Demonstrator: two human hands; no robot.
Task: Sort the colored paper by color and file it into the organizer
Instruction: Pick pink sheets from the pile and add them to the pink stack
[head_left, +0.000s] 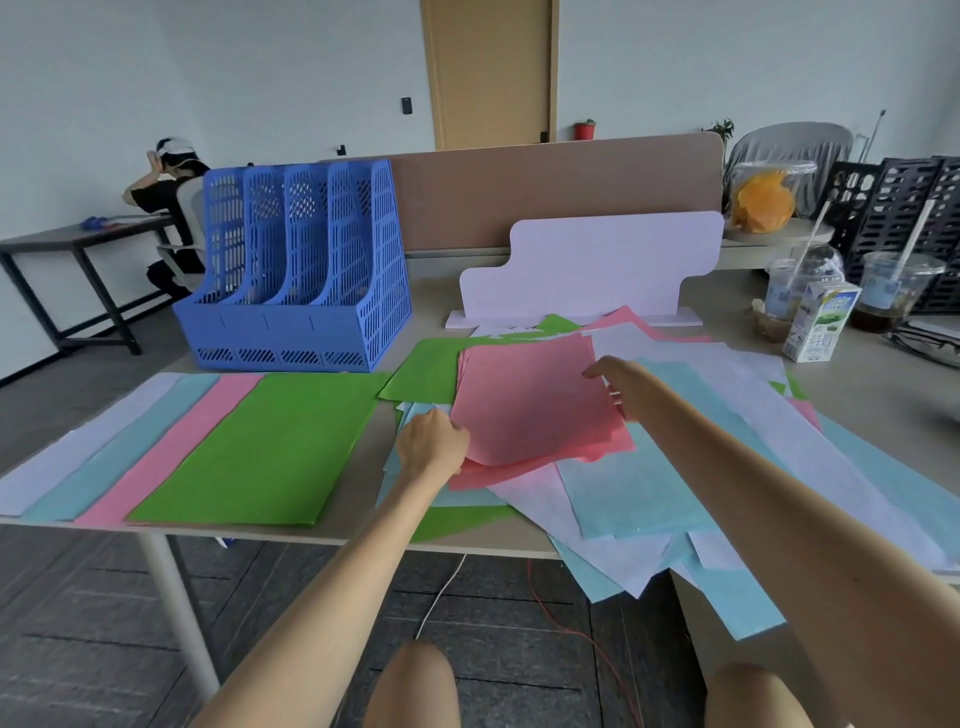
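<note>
Pink sheets (530, 400) are lifted off the mixed pile (649, 493), mid-worktop. Left hand (434, 447) grips their lower-left edge and right hand (623, 387) pinches the right edge. The pile overhangs the near edge of the worktop (363, 467). A narrow bare strip separates it from the green stack (260, 447). The blue organizer (296, 270) stands just behind that stack with its slots open.

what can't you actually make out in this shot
All head view.
Left hand: its fingers are tucked under the pink sheets it grips.
Pink sheets: the count is unclear, since they are stacked and only their edges show.
Pile: the lower sheets are covered by those on top.
Organizer: the slot floors are hidden behind its front wall.
Carton: the print is too small and blurred to read.
</note>
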